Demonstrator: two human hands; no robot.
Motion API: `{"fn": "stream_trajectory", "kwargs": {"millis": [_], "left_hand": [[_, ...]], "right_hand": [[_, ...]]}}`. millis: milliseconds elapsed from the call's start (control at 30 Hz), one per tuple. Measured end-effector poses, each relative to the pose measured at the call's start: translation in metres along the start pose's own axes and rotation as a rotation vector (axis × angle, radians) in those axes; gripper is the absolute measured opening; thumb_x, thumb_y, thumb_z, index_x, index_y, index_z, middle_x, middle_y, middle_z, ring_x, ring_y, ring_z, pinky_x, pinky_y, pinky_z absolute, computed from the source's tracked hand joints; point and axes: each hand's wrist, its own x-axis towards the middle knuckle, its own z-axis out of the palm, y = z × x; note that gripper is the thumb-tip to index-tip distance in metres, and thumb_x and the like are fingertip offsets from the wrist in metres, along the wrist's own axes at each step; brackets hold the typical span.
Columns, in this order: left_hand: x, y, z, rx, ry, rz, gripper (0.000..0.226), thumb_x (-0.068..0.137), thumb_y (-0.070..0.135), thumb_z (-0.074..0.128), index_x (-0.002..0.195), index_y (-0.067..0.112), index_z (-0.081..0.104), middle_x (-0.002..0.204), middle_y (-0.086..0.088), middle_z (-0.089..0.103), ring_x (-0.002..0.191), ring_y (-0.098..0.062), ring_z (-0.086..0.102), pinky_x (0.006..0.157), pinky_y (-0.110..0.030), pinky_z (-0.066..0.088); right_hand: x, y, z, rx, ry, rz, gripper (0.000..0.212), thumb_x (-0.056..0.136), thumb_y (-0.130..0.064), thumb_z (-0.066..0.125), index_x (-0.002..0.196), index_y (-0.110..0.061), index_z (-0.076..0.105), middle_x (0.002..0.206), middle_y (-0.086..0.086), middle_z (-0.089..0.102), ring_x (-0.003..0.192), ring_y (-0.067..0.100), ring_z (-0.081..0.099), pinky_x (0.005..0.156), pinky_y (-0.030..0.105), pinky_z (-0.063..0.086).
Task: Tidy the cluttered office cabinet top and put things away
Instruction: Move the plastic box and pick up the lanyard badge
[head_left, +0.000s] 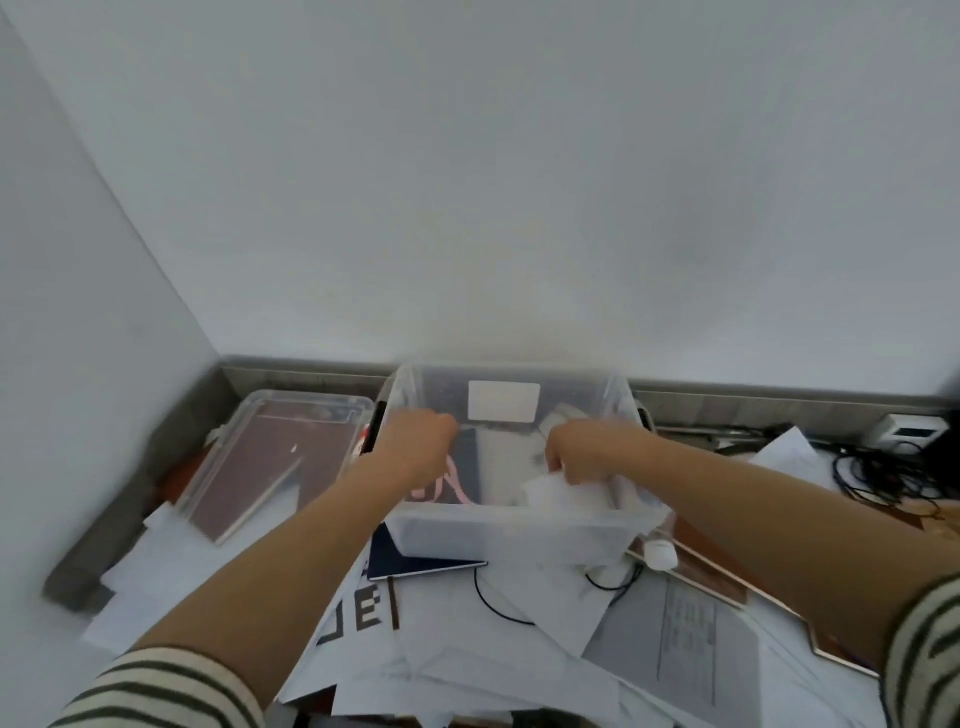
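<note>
L hand (421, 441), R hand (582, 453) in clear bin (511, 535)

Frosted translucent plastic, smooth, for the large rectangular storage box (511, 535); matt white paper label (504, 401) on its far wall. Clear glossy hard plastic for the flat lidded case (270, 457) on the left. Creased matt white paper sheet (558, 493) inside the box; same matt paper for the loose white sheets (467, 654) in front. Reddish-brown wood cabinet top (696, 556), polished, pale shiny edge strip. Thin black cable (491, 605), matt sheath. Cream-and-dark striped cloth sleeves (171, 686), soft knit. Plain white wall (519, 208), matt.
</note>
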Motion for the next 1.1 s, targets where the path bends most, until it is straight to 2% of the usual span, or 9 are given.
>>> {"fn": "stream_trajectory", "kwargs": {"millis": [100, 233, 333, 400, 500, 600, 867, 967, 1100], "left_hand": [[-0.002, 0.001, 0.007, 0.175, -0.115, 0.062, 0.012, 0.089, 0.010, 0.060, 0.099, 0.013, 0.063, 0.099, -0.005, 0.067, 0.090, -0.023, 0.063, 0.082, -0.031, 0.048], [0.000, 0.000, 0.011, 0.158, -0.172, 0.130, 0.011, 0.087, 0.016, 0.061, 0.097, 0.015, 0.063, 0.103, -0.006, 0.066, 0.093, -0.024, 0.062, 0.091, -0.039, 0.049], [0.003, 0.003, 0.003, 0.075, -0.161, 0.143, 0.017, 0.092, 0.025, 0.052, 0.103, 0.014, 0.060, 0.103, -0.005, 0.065, 0.086, -0.022, 0.058, 0.085, -0.036, 0.049], [0.010, 0.007, -0.008, 0.010, -0.114, 0.148, 0.021, 0.094, 0.028, 0.049, 0.106, 0.015, 0.060, 0.109, -0.006, 0.064, 0.091, -0.024, 0.059, 0.084, -0.038, 0.051], [0.019, 0.033, -0.034, -0.129, -0.025, 0.179, 0.027, 0.094, 0.035, 0.050, 0.113, 0.020, 0.061, 0.118, -0.004, 0.063, 0.106, -0.026, 0.058, 0.091, -0.039, 0.048], [0.018, 0.083, -0.060, -0.292, 0.074, 0.262, 0.024, 0.093, 0.035, 0.053, 0.110, 0.023, 0.064, 0.111, -0.003, 0.066, 0.105, -0.024, 0.060, 0.085, -0.034, 0.048], [-0.006, 0.243, -0.070, -0.394, 0.123, 0.597, 0.019, 0.093, 0.036, 0.054, 0.102, 0.024, 0.067, 0.095, 0.006, 0.067, 0.092, -0.017, 0.061, 0.079, -0.033, 0.050], [-0.006, 0.282, -0.044, -0.375, 0.026, 0.596, 0.020, 0.092, 0.037, 0.054, 0.102, 0.024, 0.066, 0.099, 0.005, 0.066, 0.095, -0.018, 0.060, 0.083, -0.035, 0.051], [-0.013, 0.342, 0.001, -0.290, -0.154, 0.573, 0.027, 0.093, 0.036, 0.055, 0.117, 0.022, 0.060, 0.116, -0.003, 0.054, 0.110, -0.024, 0.053, 0.091, -0.037, 0.047]], "right_hand": [[0.003, -0.004, 0.012, -0.052, -0.095, 0.064, 0.048, 0.084, -0.014, 0.068, 0.130, -0.019, 0.058, 0.124, 0.007, 0.061, 0.099, 0.026, 0.060, 0.082, 0.031, 0.050], [-0.001, -0.009, 0.019, -0.036, -0.049, 0.070, 0.057, 0.081, -0.014, 0.071, 0.133, -0.008, 0.050, 0.122, 0.012, 0.059, 0.106, 0.029, 0.059, 0.080, 0.030, 0.047], [-0.013, -0.005, 0.002, 0.050, 0.075, 0.079, 0.014, 0.085, -0.021, 0.068, 0.089, -0.012, 0.058, 0.093, 0.009, 0.056, 0.086, 0.025, 0.055, 0.072, 0.030, 0.041], [-0.028, 0.010, -0.018, 0.156, 0.257, 0.087, 0.018, 0.089, -0.022, 0.063, 0.075, -0.011, 0.061, 0.084, 0.008, 0.058, 0.080, 0.025, 0.055, 0.073, 0.033, 0.042], [-0.073, 0.050, -0.044, 0.322, 0.603, 0.170, 0.024, 0.092, -0.024, 0.059, 0.109, -0.014, 0.073, 0.106, 0.003, 0.071, 0.099, 0.023, 0.063, 0.089, 0.033, 0.048], [-0.124, 0.100, -0.041, 0.453, 0.702, 0.315, 0.026, 0.091, -0.025, 0.060, 0.113, -0.015, 0.072, 0.107, 0.001, 0.073, 0.099, 0.018, 0.064, 0.090, 0.028, 0.047], [-0.235, 0.209, 0.072, 0.637, 0.494, 0.690, 0.007, 0.087, -0.024, 0.068, 0.087, -0.017, 0.071, 0.078, -0.002, 0.065, 0.081, 0.022, 0.065, 0.067, 0.028, 0.051], [-0.251, 0.234, 0.118, 0.624, 0.342, 0.751, 0.015, 0.089, -0.022, 0.065, 0.095, -0.009, 0.072, 0.091, 0.005, 0.070, 0.085, 0.025, 0.067, 0.071, 0.032, 0.054], [-0.270, 0.271, 0.174, 0.533, 0.287, 0.810, 0.030, 0.088, -0.028, 0.060, 0.116, -0.021, 0.068, 0.109, 0.005, 0.069, 0.090, 0.023, 0.065, 0.068, 0.030, 0.050]]}}
